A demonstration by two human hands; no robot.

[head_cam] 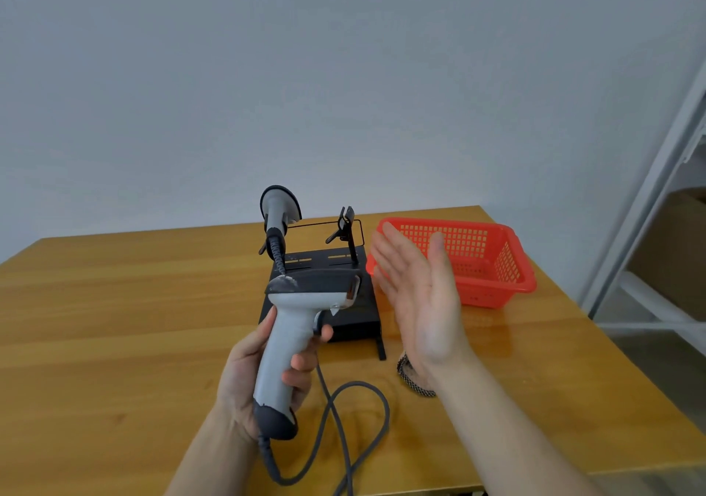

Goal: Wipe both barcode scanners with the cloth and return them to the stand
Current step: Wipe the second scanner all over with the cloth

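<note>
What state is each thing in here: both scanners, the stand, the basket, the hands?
Black metal stand: upright on the wooden table, right cradle empty.
Grey-and-white corded barcode scanner: lifted, held by its handle.
Second grey barcode scanner: seated in the stand's left cradle.
Red plastic mesh basket: upright on the table.
Left hand: grips the lifted scanner's handle.
Right hand: open, raised, holding nothing.

One grey scanner upright in the left hand, second scanner perched on the black stand
</note>
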